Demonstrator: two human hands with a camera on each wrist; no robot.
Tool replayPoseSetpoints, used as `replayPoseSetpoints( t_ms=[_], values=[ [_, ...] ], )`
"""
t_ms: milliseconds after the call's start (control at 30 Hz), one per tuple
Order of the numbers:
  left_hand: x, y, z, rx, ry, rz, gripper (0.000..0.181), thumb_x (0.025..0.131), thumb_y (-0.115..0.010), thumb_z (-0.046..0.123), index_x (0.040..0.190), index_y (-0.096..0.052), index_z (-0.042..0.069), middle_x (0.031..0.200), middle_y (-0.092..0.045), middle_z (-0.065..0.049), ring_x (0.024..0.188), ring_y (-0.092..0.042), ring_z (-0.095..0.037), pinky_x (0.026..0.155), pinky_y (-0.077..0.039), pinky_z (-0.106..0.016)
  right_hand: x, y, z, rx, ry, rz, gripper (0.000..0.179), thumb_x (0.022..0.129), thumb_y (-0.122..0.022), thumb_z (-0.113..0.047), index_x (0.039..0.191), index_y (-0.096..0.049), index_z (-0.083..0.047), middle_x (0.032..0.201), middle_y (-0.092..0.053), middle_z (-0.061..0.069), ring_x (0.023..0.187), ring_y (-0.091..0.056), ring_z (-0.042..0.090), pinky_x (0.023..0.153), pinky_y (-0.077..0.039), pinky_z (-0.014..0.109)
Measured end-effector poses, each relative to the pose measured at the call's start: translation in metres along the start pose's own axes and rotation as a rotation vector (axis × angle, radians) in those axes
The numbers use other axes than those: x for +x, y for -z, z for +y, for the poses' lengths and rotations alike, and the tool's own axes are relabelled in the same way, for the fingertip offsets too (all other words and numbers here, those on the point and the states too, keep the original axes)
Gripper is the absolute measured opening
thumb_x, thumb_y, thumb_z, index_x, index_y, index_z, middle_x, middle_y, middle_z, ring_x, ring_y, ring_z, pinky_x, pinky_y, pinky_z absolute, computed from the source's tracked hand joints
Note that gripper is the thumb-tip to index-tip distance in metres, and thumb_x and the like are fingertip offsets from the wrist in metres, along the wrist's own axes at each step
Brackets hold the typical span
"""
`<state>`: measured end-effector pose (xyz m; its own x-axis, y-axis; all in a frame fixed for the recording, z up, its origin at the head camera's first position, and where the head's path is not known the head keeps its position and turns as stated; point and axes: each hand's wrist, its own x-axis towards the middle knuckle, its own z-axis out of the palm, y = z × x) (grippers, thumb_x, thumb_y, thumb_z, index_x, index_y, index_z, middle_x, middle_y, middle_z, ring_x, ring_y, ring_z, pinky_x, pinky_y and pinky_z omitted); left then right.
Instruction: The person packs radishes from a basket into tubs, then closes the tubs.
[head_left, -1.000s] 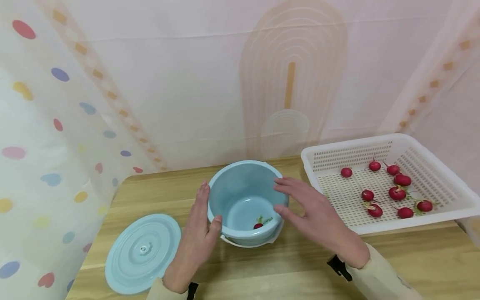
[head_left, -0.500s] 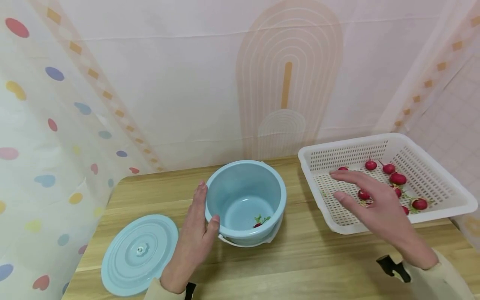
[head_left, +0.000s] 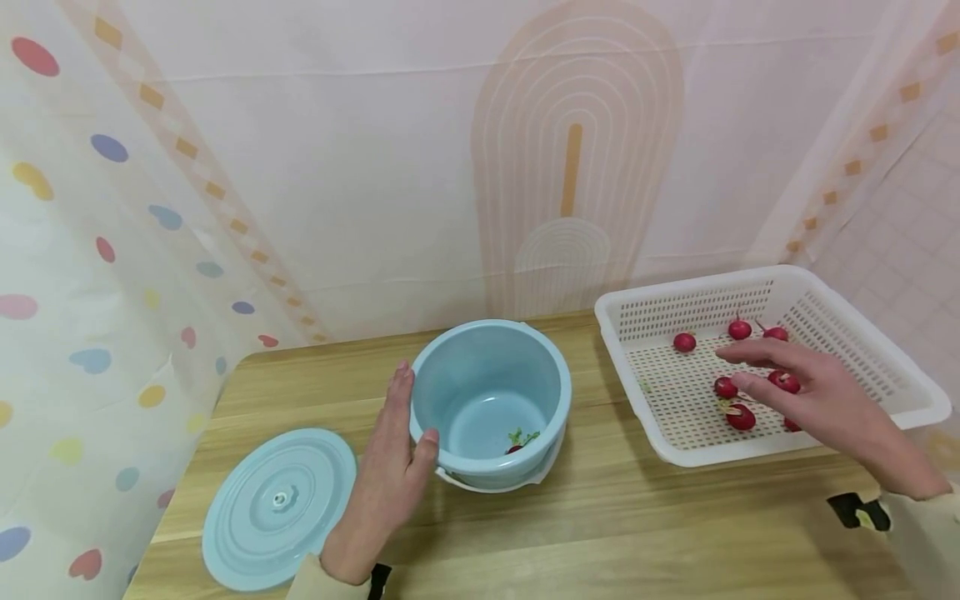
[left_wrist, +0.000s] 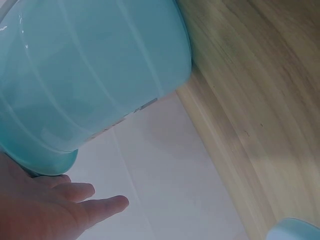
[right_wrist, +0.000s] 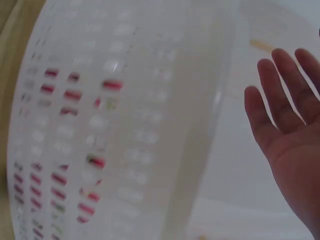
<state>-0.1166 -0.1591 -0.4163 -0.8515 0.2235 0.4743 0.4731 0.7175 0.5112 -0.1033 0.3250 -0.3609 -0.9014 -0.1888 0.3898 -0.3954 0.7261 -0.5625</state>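
A light blue bucket [head_left: 491,358] stands mid-table with a red radish [head_left: 514,449] and its green leaves lying on the bottom. My left hand [head_left: 386,471] rests against the bucket's left rim, fingers straight; in the left wrist view the fingers lie at the rim, beside the blue wall [left_wrist: 95,70]. Over the right part of a white perforated basket [head_left: 652,400] hovers my right hand [head_left: 825,392], fingers loosely extended and holding nothing. Several radishes [head_left: 740,417] lie in the basket beneath and left of that hand, some of them hidden by it.
A round blue lid [head_left: 281,500] lies on the wooden table [head_left: 600,533] left of the bucket. The bucket's white handle [head_left: 491,490] hangs down in front. Behind the table hangs a patterned cloth [head_left: 375,208].
My right hand has left the bucket's right rim and travelled right, over the basket. The left hand stays at the bucket's left side.
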Motion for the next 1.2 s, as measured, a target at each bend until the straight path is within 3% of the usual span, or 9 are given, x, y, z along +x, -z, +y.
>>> replayPoseSetpoints(
  t_ms=[167, 433, 633, 867, 1067, 1200],
  values=[
    [0.000, 0.000, 0.000, -0.004, 0.000, 0.003, 0.074, 0.100, -0.053, 0.021, 0.164, -0.021, 0.002, 0.171, -0.022, -0.015, 0.156, -0.023, -0.033, 0.120, -0.029, -0.060, 0.000, 0.009, 0.022, 0.022, -0.053, -0.115, 0.033, 0.096, -0.074, -0.011, 0.128, -0.072, -0.017, 0.124, -0.061, -0.031, 0.099, -0.056, -0.003, 0.077, -0.045, 0.012],
    [0.000, -0.002, -0.002, -0.001, -0.005, 0.007, 0.072, 0.102, -0.051, 0.023, 0.164, -0.021, 0.003, 0.172, -0.020, -0.011, 0.155, -0.025, -0.034, 0.117, -0.032, -0.062, 0.002, 0.022, 0.043, 0.012, -0.200, -0.294, 0.032, 0.097, -0.073, -0.021, 0.129, -0.072, -0.018, 0.120, -0.070, -0.013, 0.102, -0.060, -0.001, 0.076, -0.051, 0.022],
    [-0.001, -0.003, -0.003, -0.009, -0.002, 0.009, 0.073, 0.102, -0.052, 0.023, 0.165, -0.020, 0.004, 0.172, -0.018, -0.007, 0.155, -0.026, -0.031, 0.120, -0.030, -0.055, 0.005, 0.019, 0.052, 0.095, -0.125, -0.371, 0.032, 0.097, -0.073, -0.013, 0.129, -0.072, -0.012, 0.121, -0.072, -0.012, 0.097, -0.060, 0.004, 0.074, -0.049, 0.021],
    [-0.002, -0.003, -0.004, -0.009, 0.011, 0.014, 0.075, 0.100, -0.054, 0.017, 0.165, -0.020, 0.005, 0.172, -0.018, -0.007, 0.154, -0.027, -0.031, 0.120, -0.031, -0.051, 0.013, 0.017, 0.064, 0.166, 0.001, -0.500, 0.034, 0.099, -0.067, -0.008, 0.133, -0.069, -0.011, 0.129, -0.072, -0.003, 0.116, -0.062, -0.001, 0.084, -0.052, 0.020],
    [-0.002, -0.003, -0.004, -0.016, 0.000, 0.027, 0.075, 0.098, -0.056, 0.014, 0.165, -0.021, 0.005, 0.172, -0.020, -0.008, 0.154, -0.028, -0.031, 0.124, -0.022, -0.033, 0.016, 0.018, 0.075, 0.124, -0.021, -0.569, 0.036, 0.098, -0.069, -0.013, 0.134, -0.070, -0.015, 0.131, -0.070, -0.012, 0.114, -0.061, -0.001, 0.084, -0.051, 0.020],
    [-0.002, -0.004, -0.003, -0.012, -0.005, 0.026, 0.075, 0.098, -0.055, 0.015, 0.165, -0.021, 0.005, 0.172, -0.020, -0.009, 0.154, -0.028, -0.031, 0.124, -0.021, -0.033, 0.018, 0.017, 0.084, 0.128, -0.012, -0.588, 0.036, 0.097, -0.071, -0.011, 0.133, -0.070, -0.010, 0.130, -0.069, -0.016, 0.109, -0.060, -0.001, 0.081, -0.051, 0.020]
  ],
)
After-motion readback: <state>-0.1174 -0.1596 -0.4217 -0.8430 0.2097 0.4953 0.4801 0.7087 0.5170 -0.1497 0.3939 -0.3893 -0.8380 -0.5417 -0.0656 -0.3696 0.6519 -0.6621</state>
